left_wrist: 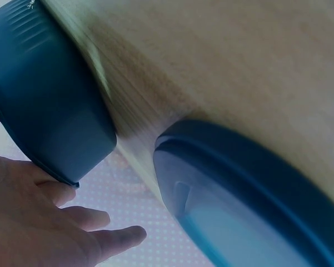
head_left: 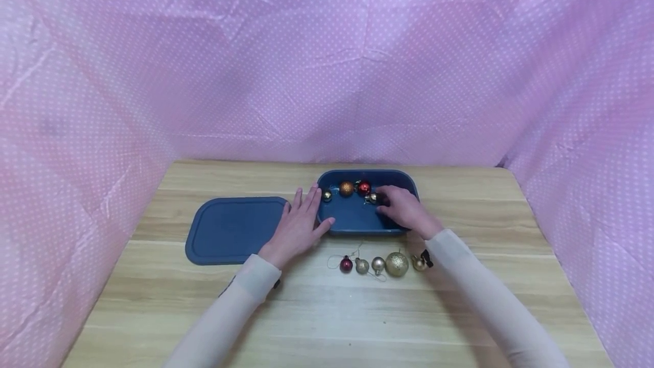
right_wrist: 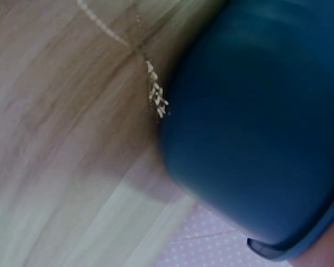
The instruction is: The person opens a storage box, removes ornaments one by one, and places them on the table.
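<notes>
Pressed the left hand [head_left: 298,226] flat against the left wall of the blue tub [head_left: 352,230], fingers straight and holding nothing. Reached the right hand [head_left: 406,209] over the tub's front rim, fingers bent down at a small gold bauble [head_left: 373,198] inside the tub. Could not tell whether pinched or merely touched. Judged a slip likely there: round and glossy, apt to roll among the orange bauble [head_left: 346,188] and red bauble [head_left: 364,188] at the tub's far wall. Feared a snagged hanging thread too, dragging a neighbour along. Noted the row of baubles [head_left: 397,264] on the bench [head_left: 460,311] just in front of the tub, right under the right sleeve: liable to be swept rolling. Left the lid [head_left: 232,229] lying left of the tub.
</notes>
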`<state>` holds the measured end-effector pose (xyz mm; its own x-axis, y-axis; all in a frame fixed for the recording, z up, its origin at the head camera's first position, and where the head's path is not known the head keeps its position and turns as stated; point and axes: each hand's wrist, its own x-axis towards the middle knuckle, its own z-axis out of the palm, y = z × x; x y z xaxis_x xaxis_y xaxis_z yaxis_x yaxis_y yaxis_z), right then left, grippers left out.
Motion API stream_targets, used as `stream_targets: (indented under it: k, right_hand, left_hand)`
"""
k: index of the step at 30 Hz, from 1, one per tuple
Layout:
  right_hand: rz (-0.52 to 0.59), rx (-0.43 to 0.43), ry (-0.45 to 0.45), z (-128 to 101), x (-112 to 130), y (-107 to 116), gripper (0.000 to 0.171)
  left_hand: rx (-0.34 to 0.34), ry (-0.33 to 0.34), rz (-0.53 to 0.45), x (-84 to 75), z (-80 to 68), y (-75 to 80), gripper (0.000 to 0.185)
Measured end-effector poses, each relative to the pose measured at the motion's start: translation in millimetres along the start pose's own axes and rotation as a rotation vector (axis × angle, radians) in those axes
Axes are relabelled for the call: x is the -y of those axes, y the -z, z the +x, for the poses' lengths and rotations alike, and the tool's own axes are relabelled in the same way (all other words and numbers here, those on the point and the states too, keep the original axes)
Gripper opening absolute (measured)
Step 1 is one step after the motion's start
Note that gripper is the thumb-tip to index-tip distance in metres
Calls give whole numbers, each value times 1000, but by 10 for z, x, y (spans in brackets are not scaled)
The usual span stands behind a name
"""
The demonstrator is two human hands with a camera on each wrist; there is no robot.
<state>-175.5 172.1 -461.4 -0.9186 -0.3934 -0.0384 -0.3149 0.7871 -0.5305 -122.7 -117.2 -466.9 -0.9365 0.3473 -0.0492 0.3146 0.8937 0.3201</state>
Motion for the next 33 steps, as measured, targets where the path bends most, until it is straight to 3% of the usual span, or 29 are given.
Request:
stream_targets:
  k: [10,16,24,33]
  right_hand:
    - [-12,-70,9,69,10,-15,55]
    - [29,-53,-14,134,5,-1,59]
    - [77,-55,-32,205,-3,-17,39]
    - [47,-48,-34,230,-53,-53,28]
  left_hand:
    - [-7,5,-7,10,7,-22,86]
    - [-3,5,-7,7,11,-21,86]
    - [-13,-1,-9,-12,12,-4,85]
    - [-3,6,-18,-5,1,-14,86]
